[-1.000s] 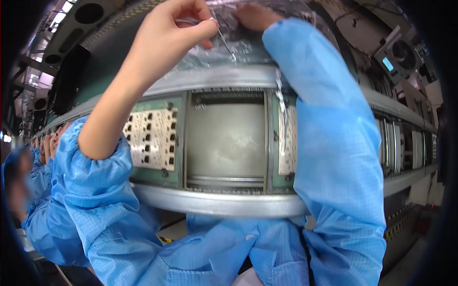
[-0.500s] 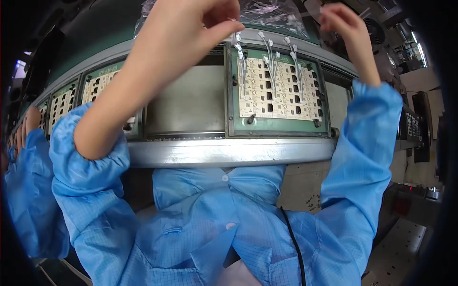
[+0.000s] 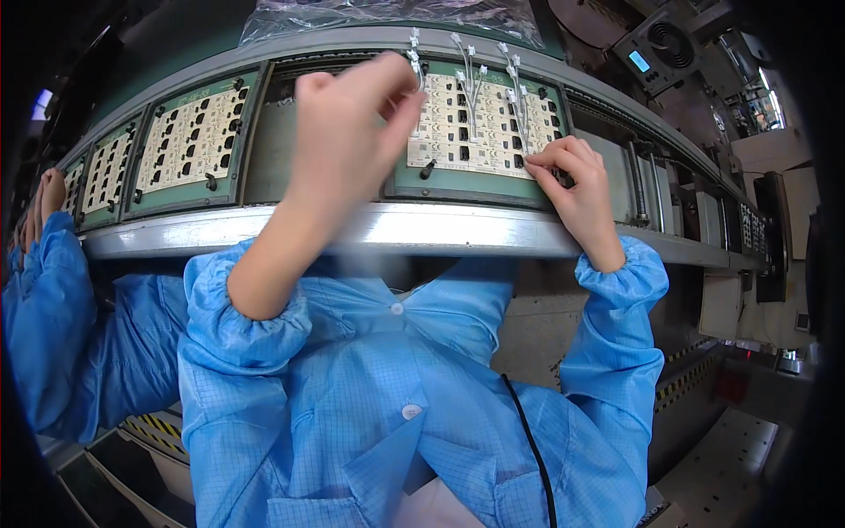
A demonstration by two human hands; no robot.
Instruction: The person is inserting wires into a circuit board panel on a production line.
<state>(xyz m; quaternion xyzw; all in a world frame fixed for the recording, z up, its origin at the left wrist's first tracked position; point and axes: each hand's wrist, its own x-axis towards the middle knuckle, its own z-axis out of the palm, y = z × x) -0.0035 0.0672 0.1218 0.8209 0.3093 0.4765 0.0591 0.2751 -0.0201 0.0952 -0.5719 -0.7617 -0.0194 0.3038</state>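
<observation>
A cream circuit board panel (image 3: 488, 139) with black components sits in a green fixture (image 3: 475, 191) on the conveyor. Several thin white wires with connectors (image 3: 471, 84) lie across it, their ends sticking out past its far edge. My right hand (image 3: 574, 180) is at the panel's near right corner. Its thumb and fingers are pinched by the lower end of a wire; whatever they hold is hidden. Above the panel's left side, my left hand (image 3: 352, 128) is curled, thumb and index close together, slightly blurred. I cannot make out anything in it.
A metal rail (image 3: 422, 227) runs along the near side. More loaded fixtures (image 3: 189, 136) stand to the left, where another person's hand (image 3: 51, 192) rests. Clear plastic bagging (image 3: 396, 19) lies beyond the conveyor. A device with a fan and lit screen (image 3: 656, 53) stands far right.
My right hand has come down from beyond the conveyor to the panel's near right corner. My left hand has moved nearer, to the panel's left side. The whole view has shifted.
</observation>
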